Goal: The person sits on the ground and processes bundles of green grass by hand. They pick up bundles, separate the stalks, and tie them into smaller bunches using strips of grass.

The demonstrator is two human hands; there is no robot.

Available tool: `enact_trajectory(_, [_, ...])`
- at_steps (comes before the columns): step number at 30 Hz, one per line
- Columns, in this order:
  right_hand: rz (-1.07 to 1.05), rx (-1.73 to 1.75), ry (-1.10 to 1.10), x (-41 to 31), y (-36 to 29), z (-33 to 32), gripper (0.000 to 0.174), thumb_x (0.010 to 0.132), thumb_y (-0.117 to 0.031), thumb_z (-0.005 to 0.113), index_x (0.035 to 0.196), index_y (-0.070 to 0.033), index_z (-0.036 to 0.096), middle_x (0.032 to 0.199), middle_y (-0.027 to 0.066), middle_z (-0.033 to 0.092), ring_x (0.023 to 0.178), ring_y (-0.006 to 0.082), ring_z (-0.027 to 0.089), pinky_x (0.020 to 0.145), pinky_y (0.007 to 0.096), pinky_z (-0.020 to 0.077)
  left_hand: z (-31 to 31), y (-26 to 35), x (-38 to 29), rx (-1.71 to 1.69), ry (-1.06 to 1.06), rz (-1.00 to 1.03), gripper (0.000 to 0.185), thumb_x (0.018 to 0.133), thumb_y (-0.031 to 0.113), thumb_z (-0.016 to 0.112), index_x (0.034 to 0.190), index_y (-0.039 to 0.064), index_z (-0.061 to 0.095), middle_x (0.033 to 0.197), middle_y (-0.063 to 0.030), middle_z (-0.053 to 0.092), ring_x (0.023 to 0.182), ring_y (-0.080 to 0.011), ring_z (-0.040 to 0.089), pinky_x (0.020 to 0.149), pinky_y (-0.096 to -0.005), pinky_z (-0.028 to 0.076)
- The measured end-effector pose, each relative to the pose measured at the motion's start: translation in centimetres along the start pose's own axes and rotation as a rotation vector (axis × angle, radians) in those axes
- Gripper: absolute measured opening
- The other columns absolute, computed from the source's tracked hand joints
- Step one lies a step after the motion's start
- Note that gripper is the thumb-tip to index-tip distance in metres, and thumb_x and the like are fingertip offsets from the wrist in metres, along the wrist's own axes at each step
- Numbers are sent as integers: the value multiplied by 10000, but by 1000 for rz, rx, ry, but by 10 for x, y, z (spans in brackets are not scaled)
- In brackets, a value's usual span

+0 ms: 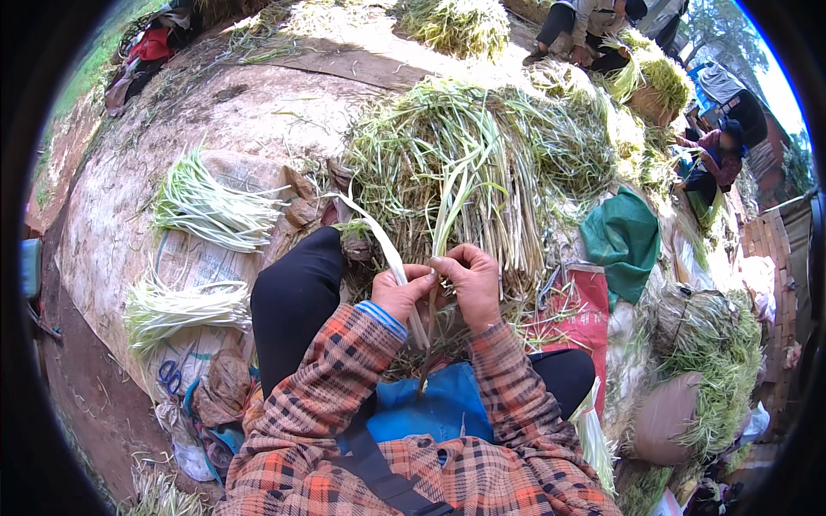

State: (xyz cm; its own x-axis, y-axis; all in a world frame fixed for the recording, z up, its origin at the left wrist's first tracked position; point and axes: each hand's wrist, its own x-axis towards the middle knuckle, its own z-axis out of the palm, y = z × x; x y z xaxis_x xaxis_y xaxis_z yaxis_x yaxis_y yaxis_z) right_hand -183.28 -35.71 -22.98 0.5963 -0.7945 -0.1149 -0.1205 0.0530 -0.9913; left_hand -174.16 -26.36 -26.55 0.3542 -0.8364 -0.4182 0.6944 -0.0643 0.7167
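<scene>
My left hand (399,293) grips a pale, peeled-looking stalk (382,235) that slants up to the left and extends below the fingers. At chest height, my right hand (475,284) pinches a green leafy stalk (444,226), which looks like green garlic. The fingertips of both hands nearly meet on it, and its lower end hangs over a blue cloth or plastic sheet (429,403) in my lap. Just beyond my hands lies a big heap of unpeeled stalks (510,193). Two bundles of whitish stalks, an upper one (219,206) and a lower one (190,306), lie on sacking at left.
Scissors (170,375) rest beside rags at lower left. A red sack (584,309) with scraps and a green cloth (623,235) lie at right. More leafy heaps (716,361) line the right side. Two people, one crouching (590,29) and one seated (716,155), are farther off.
</scene>
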Motion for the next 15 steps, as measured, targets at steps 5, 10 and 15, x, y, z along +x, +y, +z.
enact_trajectory(5, [37, 332, 38, -7, 14, -7, 132, 789, -63, 651, 703, -33, 556, 648, -14, 559, 562, 31, 478, 496, 180, 387, 0, 8, -3, -32, 110, 60, 111, 842, 71, 578, 922, -2, 555, 769, -125, 646, 580, -194, 628, 395, -270, 501])
enact_trajectory(10, [161, -440, 37, -30, 67, -39, 184, 707, -139, 679, 678, 0, 562, 623, 65, 569, 555, 150, 514, 544, 295, 428, -5, 23, -5, -139, 147, 196, 164, 851, 42, 547, 974, -53, 494, 759, -143, 615, 642, -229, 643, 416, -263, 517])
enact_trajectory(15, [195, -1273, -310, -59, 104, -49, 141, 711, -167, 605, 790, -49, 612, 801, 160, 590, 824, 329, 599, 698, 429, 481, -9, 30, -7, -108, 158, 264, 182, 818, 56, 608, 942, -49, 525, 709, -113, 606, 564, -184, 619, 367, -241, 479])
